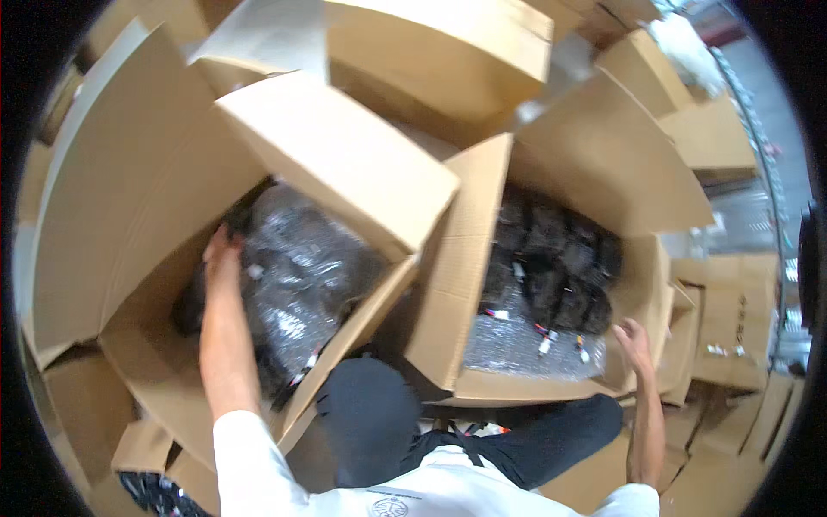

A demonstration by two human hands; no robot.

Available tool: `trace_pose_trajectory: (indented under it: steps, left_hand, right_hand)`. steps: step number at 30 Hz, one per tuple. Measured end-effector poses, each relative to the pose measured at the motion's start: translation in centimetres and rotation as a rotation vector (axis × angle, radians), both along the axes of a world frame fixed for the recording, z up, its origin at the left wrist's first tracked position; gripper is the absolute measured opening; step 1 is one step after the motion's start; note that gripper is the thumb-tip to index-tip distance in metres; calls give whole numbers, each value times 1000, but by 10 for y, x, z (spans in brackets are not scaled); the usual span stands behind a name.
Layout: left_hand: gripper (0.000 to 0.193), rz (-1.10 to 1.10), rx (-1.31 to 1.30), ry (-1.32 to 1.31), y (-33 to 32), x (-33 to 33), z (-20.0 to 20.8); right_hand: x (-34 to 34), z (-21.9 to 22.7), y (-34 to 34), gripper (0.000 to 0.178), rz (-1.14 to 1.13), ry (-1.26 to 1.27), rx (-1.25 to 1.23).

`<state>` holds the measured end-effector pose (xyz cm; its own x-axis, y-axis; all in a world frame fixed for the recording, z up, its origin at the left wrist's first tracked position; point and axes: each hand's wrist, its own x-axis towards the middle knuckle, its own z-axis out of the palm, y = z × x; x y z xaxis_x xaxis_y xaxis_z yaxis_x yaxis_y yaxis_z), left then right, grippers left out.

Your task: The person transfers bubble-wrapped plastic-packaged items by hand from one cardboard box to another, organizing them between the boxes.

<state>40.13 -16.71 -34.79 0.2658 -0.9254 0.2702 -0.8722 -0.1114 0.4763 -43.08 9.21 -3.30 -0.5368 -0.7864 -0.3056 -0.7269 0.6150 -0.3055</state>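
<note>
My left hand (222, 246) reaches down inside the left cardboard box (155, 345). It is at the far left edge of a clear bubble-wrap sheet (297, 258) that covers dark items. Its fingertips lie against something dark there, and a blur hides what they do. On the other side, my right hand (635, 341) is by the near right corner of the right cardboard box (431, 319), with loosely bent fingers apart and nothing in them. Inside that box, several black parts (560, 302) with white connectors lie in rows on a bubble-wrap layer (517, 345).
Tall raised flaps (112, 189) surround both boxes. A closed carton (345, 155) lies across the far right corner of the left box. More cartons (724, 319) are stacked at the right, and a small box of dark items (155, 491) stands at the lower left. My knees are between the boxes.
</note>
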Motion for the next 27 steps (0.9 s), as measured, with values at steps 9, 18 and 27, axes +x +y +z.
trace_pose_trajectory:
  steps: [9, 18, 27]
  left_hand:
    - [16, 176, -301, 1485, 29, -33, 173]
    - [21, -932, 92, 1364, 127, -284, 404]
    - [30, -394, 440, 1148, 98, -165, 356]
  right_hand:
    - [135, 67, -68, 43, 203, -389, -133]
    - [316, 135, -128, 90, 341, -1441, -569]
    - [210, 30, -92, 90, 573, -433, -102]
